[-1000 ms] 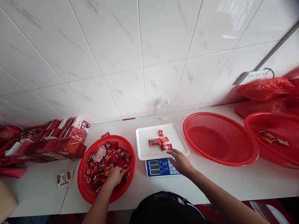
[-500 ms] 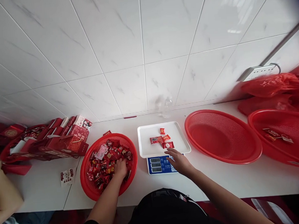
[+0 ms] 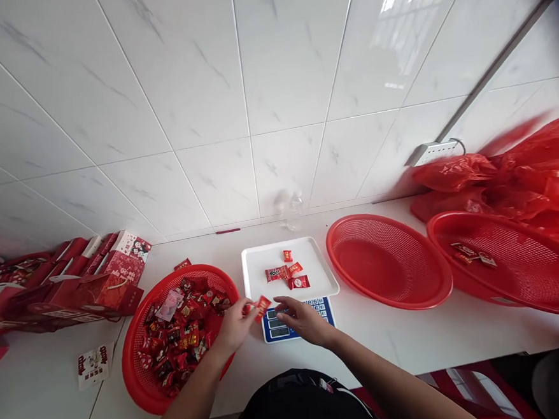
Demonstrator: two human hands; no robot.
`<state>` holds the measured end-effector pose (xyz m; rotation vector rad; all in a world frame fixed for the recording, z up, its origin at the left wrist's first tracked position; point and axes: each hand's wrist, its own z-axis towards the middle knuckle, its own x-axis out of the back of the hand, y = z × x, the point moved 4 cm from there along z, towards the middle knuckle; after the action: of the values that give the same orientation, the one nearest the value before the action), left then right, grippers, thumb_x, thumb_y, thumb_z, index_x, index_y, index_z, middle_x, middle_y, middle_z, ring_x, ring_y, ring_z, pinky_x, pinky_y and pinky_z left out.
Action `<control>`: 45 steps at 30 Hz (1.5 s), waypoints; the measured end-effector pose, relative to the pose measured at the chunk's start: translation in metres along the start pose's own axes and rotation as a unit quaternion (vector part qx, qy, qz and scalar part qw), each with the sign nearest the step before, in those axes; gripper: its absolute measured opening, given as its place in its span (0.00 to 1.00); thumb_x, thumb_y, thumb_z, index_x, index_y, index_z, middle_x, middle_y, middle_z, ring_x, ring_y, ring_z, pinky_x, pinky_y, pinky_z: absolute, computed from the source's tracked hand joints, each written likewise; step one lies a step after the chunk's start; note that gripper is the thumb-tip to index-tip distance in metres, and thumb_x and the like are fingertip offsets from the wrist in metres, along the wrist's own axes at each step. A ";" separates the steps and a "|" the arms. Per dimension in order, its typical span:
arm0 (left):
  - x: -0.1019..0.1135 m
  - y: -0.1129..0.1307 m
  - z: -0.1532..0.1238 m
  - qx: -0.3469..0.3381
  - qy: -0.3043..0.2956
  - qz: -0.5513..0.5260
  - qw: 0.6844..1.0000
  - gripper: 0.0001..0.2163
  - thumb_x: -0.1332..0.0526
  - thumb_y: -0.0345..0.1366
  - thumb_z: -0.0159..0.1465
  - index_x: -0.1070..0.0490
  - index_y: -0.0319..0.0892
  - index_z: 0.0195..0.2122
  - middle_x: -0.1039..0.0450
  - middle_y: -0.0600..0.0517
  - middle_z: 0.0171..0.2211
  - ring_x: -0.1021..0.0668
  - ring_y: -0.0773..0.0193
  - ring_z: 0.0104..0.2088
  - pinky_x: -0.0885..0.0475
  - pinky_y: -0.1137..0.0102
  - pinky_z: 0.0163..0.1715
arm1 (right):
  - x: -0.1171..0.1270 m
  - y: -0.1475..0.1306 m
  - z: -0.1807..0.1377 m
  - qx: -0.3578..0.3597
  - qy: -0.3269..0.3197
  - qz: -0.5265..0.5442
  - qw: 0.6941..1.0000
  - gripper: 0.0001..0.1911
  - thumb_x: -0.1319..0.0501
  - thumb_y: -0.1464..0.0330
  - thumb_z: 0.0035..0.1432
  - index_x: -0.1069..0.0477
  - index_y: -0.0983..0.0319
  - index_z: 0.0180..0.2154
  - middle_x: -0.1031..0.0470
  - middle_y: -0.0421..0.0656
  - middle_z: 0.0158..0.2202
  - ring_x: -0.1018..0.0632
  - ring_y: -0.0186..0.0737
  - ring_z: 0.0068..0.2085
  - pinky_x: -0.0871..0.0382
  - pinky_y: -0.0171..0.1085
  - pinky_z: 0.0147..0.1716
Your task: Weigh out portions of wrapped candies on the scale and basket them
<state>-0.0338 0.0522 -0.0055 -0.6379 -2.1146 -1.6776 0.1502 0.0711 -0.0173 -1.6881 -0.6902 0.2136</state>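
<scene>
My left hand (image 3: 234, 327) pinches a small red wrapped candy (image 3: 262, 308) just right of the red basket (image 3: 133, 385), which is full of red wrapped candies (image 3: 183, 331). My right hand (image 3: 305, 321) hovers over the blue keypad of the scale (image 3: 297, 320), its fingers curled and reaching toward that candy, almost touching it. On the scale's white tray (image 3: 258, 275) lie several red candies (image 3: 288, 274).
An empty red basket (image 3: 389, 267) sits right of the scale, and another (image 3: 513, 270) with a few packets beyond it, under red plastic bags (image 3: 521, 173). Red gift boxes (image 3: 64, 282) are stacked at the left. A printed card (image 3: 93, 363) lies on the counter. A clear bottle (image 3: 295, 209) stands at the wall.
My left hand came out of the candy basket holding one candy and moved right toward the scale. My right hand drew back from the tray toward it. The view shifted right; the other person's hand left view.
</scene>
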 end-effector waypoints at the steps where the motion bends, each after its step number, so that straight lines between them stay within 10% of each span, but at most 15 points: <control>1: -0.013 0.012 0.003 -0.013 -0.044 -0.022 0.999 0.12 0.46 0.45 0.57 0.32 0.43 0.33 0.27 0.53 0.29 0.26 0.63 0.31 0.33 0.72 0.31 | -0.002 0.001 0.003 -0.002 -0.001 0.039 0.999 0.22 0.44 0.59 0.55 0.36 0.60 0.50 0.25 0.43 0.38 0.24 0.37 0.36 0.30 0.37 0.36; 8: -0.064 0.034 0.022 0.062 -0.129 -0.138 0.980 0.11 0.46 0.45 0.58 0.37 0.43 0.35 0.36 0.59 0.21 0.32 0.70 0.21 0.35 0.74 0.23 | 0.039 0.032 0.014 -0.099 0.154 0.170 0.968 0.11 0.39 0.66 0.49 0.31 0.63 0.36 0.28 0.38 0.25 0.27 0.32 0.25 0.30 0.34 0.27; 16: -0.068 0.027 0.032 0.171 -0.118 -0.296 0.932 0.11 0.43 0.43 0.57 0.40 0.42 0.36 0.31 0.51 0.37 0.27 0.70 0.29 0.32 0.72 0.30 | 0.074 0.033 0.026 -0.132 0.220 0.206 0.944 0.30 0.39 0.69 0.48 0.42 0.60 0.54 0.26 0.44 0.41 0.24 0.37 0.40 0.29 0.37 0.38; 26: -0.078 0.033 0.004 0.065 -0.189 -0.164 0.966 0.14 0.44 0.46 0.56 0.34 0.40 0.35 0.35 0.58 0.22 0.35 0.72 0.20 0.39 0.74 0.22 | 0.012 0.014 -0.008 -0.064 -0.018 0.163 0.984 0.19 0.41 0.57 0.50 0.31 0.62 0.40 0.25 0.41 0.33 0.25 0.35 0.31 0.33 0.35 0.30; 45: -0.058 -0.005 -0.032 0.165 -0.092 -0.311 0.931 0.21 0.41 0.51 0.53 0.36 0.40 0.40 0.28 0.50 0.33 0.27 0.69 0.28 0.34 0.71 0.31 | -0.001 0.028 0.005 -0.123 0.047 0.157 0.979 0.10 0.41 0.62 0.49 0.36 0.62 0.28 0.29 0.37 0.22 0.29 0.31 0.22 0.36 0.32 0.23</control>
<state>0.0116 0.0134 -0.0344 -0.0062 -2.8602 -1.5104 0.1565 0.0721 -0.0454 -2.0308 -0.3870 0.2772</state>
